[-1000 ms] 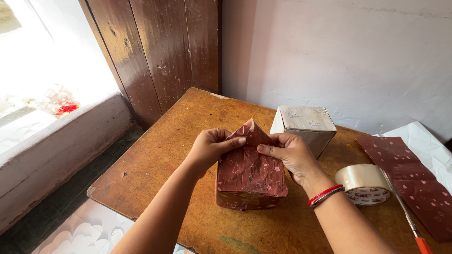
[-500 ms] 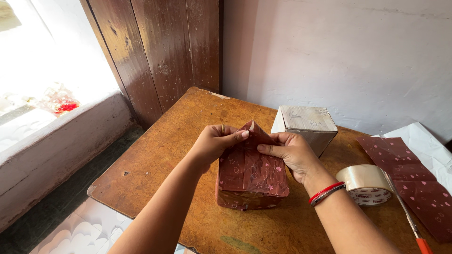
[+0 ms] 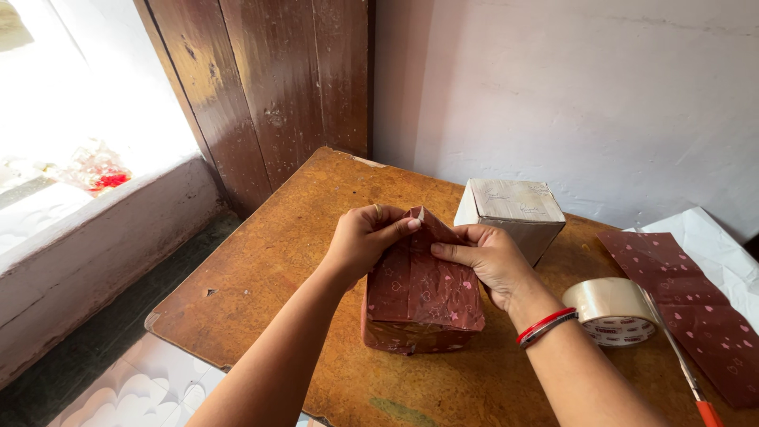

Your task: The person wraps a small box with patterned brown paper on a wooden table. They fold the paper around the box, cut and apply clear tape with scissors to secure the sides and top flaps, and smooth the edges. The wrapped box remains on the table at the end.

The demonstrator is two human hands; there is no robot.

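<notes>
So the wooden table (image 3: 277,261) takes up most of the view, worn brown top, with its far-left corner pushed up near the dark wood door panels (image 3: 269,87) and the pale wall. Sitting roughly mid-table, a bit toward the near edge, is the wrapped box (image 3: 419,304), covered in maroon paper with little hearts. Compared with a second ago it's barely moved, just looks a touch more squared up, and the paper flap on top has been drawn up into a tighter peak. Behind it toward the far edge, just beside but apparently not touching (hard to say from this angle), is a plain grey cardboard box (image 3: 514,213), same spot as before. Over on the right edge there's a spare sheet of maroon paper (image 3: 688,308) lying on something white. Left hand (image 3: 364,241) is pinching the left side of the peaked flap, thumb and fingertips closed on the paper; half a second ago its fingers sat a little lower. Right hand (image 3: 486,257), red bangles on the wrist, pinches the right side the same way and hasn't really shifted. The tape roll (image 3: 613,308) sits just right of that wrist, and the scissors (image 3: 684,372) with an orange handle lie beside it toward the near-right corner, both unmoved.
</notes>
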